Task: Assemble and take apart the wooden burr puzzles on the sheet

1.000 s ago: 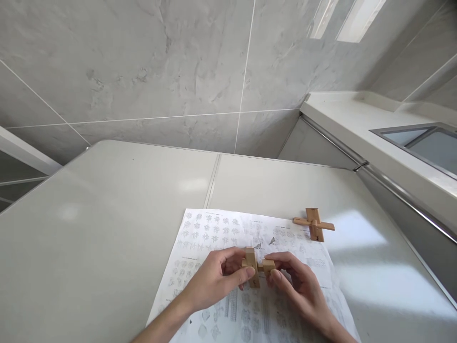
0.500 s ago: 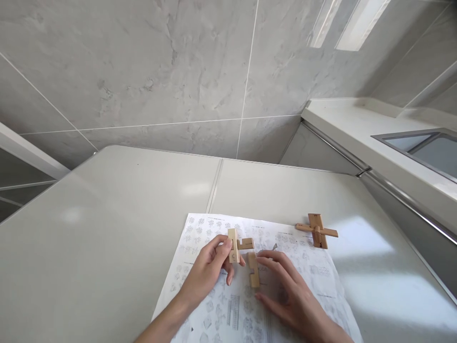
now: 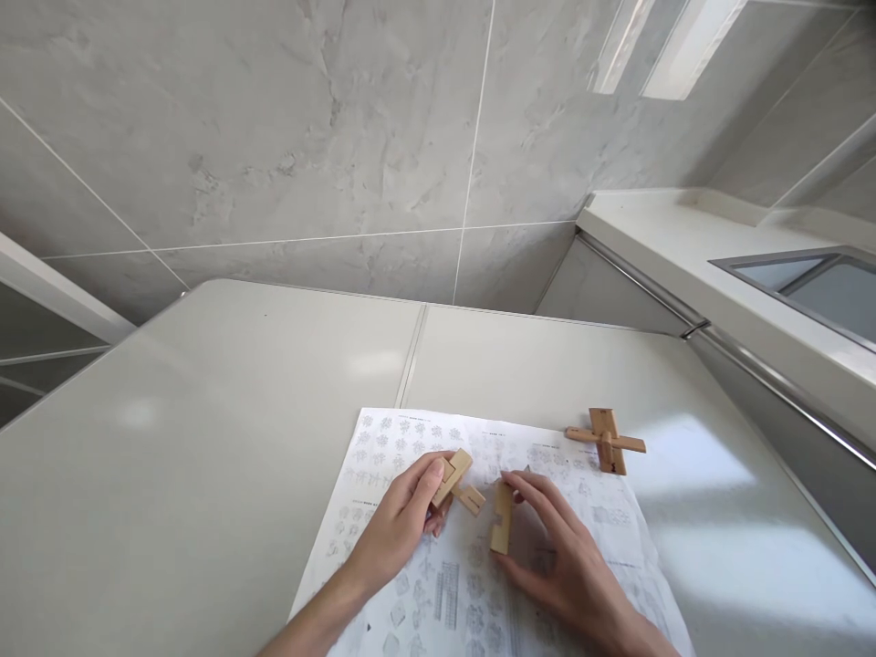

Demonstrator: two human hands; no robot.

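Between thumb and fingers, my left hand (image 3: 403, 511) grips two interlocked wooden puzzle pieces (image 3: 455, 476), one crossing the other, tilted toward the upper right. My right hand (image 3: 557, 538) holds a single notched wooden puzzle piece (image 3: 502, 518) upright between its thumb and fingertips, the notch facing left. A small gap separates this piece from the joined pair. Under both hands lies a large printed sheet (image 3: 383, 456) with rows of small puzzle drawings. A darker wooden cross-shaped assembly (image 3: 606, 442) rests at the sheet's upper right edge, apart from my hands.
The sheet lies on a pale table (image 3: 205, 438) with a seam (image 3: 412, 356) running across it. A grey tiled wall (image 3: 307, 137) rises behind. To the right stands a white counter (image 3: 657, 219) with a metal-framed inset (image 3: 808, 278).
My left hand has turned the joined pieces clockwise, from upright to slanting. The single piece in my right hand has shifted slightly right and changed its tilt. The cross-shaped assembly stays put.
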